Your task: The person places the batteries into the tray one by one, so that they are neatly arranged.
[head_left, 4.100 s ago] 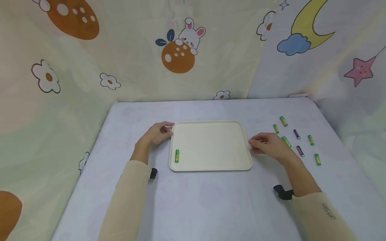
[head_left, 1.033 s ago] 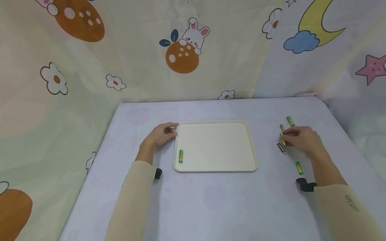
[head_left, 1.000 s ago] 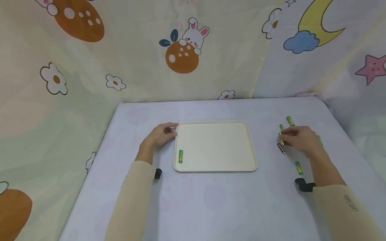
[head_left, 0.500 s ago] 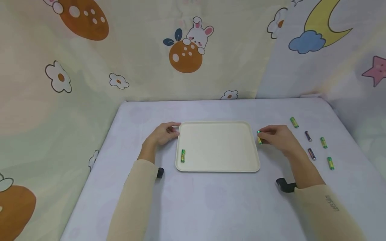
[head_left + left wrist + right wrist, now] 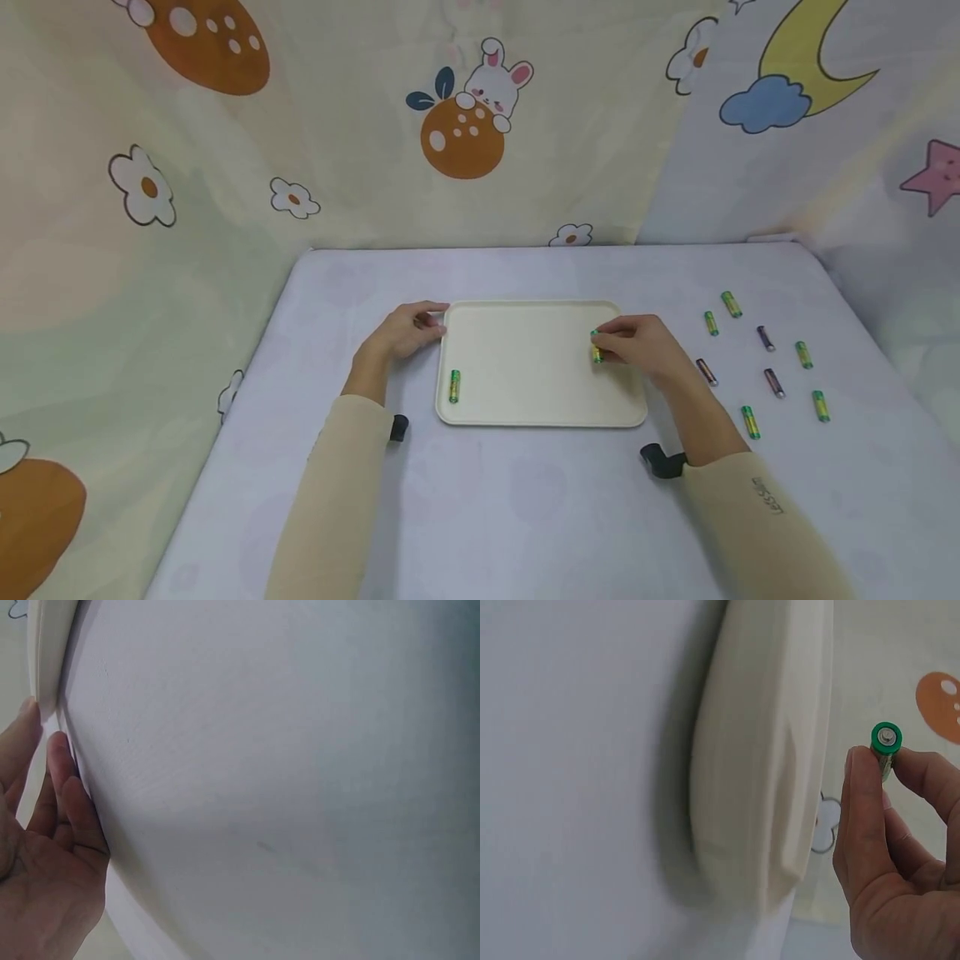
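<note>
A green and yellow battery is pinched between the thumb and fingers of my right hand, above the right part of a cream tray. The right wrist view shows that battery end-on, apart from the tray's rim. At the tray's left edge my left hand rests its thumb and fingertips against the rim near the far corner; the left wrist view shows this hand touching the edge with relaxed fingers. Another green battery lies inside the tray, near its left side.
Right of the tray, several loose batteries lie scattered on the white cloth: green ones, such as one battery at the back and another nearer, and dark ones like this battery. A patterned cloth wall stands behind the table.
My right hand picked up a green battery from the scattered group and carried it left, from beside the tray to over it. My left hand stays at the tray's edge.
</note>
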Demonstrator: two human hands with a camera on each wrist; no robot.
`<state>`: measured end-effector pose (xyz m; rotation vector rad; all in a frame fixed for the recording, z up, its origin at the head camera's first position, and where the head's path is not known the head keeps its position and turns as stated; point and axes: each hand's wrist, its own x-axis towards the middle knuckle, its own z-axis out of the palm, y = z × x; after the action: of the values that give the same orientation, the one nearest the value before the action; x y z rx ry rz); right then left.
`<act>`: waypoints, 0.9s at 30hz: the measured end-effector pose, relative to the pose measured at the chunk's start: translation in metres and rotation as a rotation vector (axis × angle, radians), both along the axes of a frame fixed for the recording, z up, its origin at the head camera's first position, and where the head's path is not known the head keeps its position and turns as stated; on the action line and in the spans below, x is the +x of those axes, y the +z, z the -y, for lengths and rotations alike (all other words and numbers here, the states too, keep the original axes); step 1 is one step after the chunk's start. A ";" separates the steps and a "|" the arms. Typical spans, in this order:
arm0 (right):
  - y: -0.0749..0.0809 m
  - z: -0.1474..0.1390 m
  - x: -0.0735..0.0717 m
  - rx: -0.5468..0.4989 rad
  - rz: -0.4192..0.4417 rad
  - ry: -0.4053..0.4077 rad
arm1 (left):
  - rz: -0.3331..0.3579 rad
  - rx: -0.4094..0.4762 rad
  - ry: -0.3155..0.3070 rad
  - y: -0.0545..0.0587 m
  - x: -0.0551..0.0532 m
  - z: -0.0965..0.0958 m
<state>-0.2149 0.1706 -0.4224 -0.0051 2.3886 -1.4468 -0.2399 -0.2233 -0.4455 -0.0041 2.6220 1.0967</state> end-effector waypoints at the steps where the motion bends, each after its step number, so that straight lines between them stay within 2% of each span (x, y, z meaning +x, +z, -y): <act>1: -0.001 0.005 -0.001 0.000 0.004 0.007 | 0.000 0.000 0.000 0.000 0.000 0.001; 7: -0.007 0.033 -0.005 -0.001 -0.002 0.062 | 0.002 0.011 -0.003 -0.002 -0.001 0.004; 12: -0.012 0.050 -0.005 -0.022 0.008 0.059 | -0.001 0.017 -0.011 0.000 -0.001 0.002; 18: -0.016 0.076 0.000 -0.049 0.016 0.080 | 0.004 0.015 0.001 0.002 -0.003 0.001; 27: -0.020 0.106 0.012 0.006 0.006 0.146 | 0.020 0.040 -0.007 0.002 -0.002 0.001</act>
<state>-0.2033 0.0642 -0.4423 -0.1693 2.3350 -1.3705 -0.2420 -0.2246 -0.4440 0.0033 2.5797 1.1408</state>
